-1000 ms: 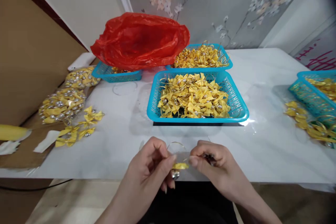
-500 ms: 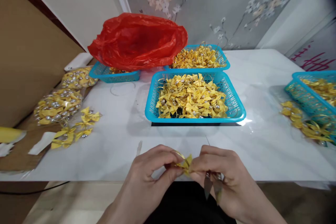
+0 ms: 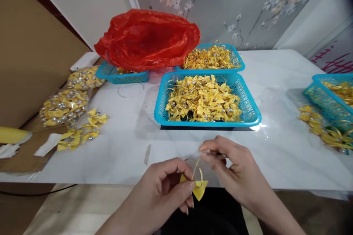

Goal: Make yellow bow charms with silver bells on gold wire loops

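My left hand [image 3: 168, 187], near the table's front edge, pinches a yellow ribbon bow [image 3: 200, 190] between thumb and fingers. A thin gold cord [image 3: 196, 169] rises from the bow, and a twisted gold loop curves beside it. Above and to the right, my right hand [image 3: 230, 165] is closed, its thumb and forefinger pinching the cord's upper end. Part of a metal tool shows in its palm; the fingers hide most of it. Just beyond both hands stands a blue plastic basket [image 3: 249, 119] heaped with similar bows with silvery beads.
A red plastic bag [image 3: 149, 40] covers part of a small blue basket [image 3: 127, 78]. Another full basket [image 3: 240, 62] sits behind the middle one. Bagged bows [image 3: 64, 106] and loose bows [image 3: 82, 132] lie left. A basket [image 3: 325, 95] with bows beside it stands right.
My right hand has moved up and away from the bow, drawing the cord taut. My left hand keeps the bow, now turned downward. The scissor blades below my right hand no longer show.
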Tool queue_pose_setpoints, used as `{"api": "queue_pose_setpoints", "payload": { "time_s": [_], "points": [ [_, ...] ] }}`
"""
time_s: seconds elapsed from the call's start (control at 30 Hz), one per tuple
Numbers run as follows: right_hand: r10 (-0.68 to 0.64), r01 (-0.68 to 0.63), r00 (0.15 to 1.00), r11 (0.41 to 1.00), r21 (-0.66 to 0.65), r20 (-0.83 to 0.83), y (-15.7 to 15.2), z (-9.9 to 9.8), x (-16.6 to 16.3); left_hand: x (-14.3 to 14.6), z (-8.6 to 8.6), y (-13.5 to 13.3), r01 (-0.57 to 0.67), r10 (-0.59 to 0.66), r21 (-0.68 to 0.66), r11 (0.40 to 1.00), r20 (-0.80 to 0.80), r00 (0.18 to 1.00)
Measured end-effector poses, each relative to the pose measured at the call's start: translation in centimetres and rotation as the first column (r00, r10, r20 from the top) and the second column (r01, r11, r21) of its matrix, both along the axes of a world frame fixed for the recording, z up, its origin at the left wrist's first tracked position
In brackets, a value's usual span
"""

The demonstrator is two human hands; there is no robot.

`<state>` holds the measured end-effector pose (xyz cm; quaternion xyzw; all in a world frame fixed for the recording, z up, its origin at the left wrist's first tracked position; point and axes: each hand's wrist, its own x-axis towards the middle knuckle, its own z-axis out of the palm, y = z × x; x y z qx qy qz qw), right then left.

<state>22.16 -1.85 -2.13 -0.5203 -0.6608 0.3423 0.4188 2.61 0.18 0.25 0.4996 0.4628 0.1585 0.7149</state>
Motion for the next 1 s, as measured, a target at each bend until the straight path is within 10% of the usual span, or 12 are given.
{"api": "queue_pose_setpoints", "payload": {
  "time_s": [0.37,1.0],
  "points": [
    [0.097,-0.078,0.986,0.988,-0.135,0.136,-3.9,-0.6,-0.2,0.3,0.1,-0.5,-0.152,0.194,0.24,0.959,-0.163,0.967],
    [-0.041,0.045,0.99,0.999,-0.03,0.134,-3.5,-1.7,-1.5,0.9,0.1,-0.8,-0.167,0.204,0.23,0.959,-0.151,0.967]
  ]
}}
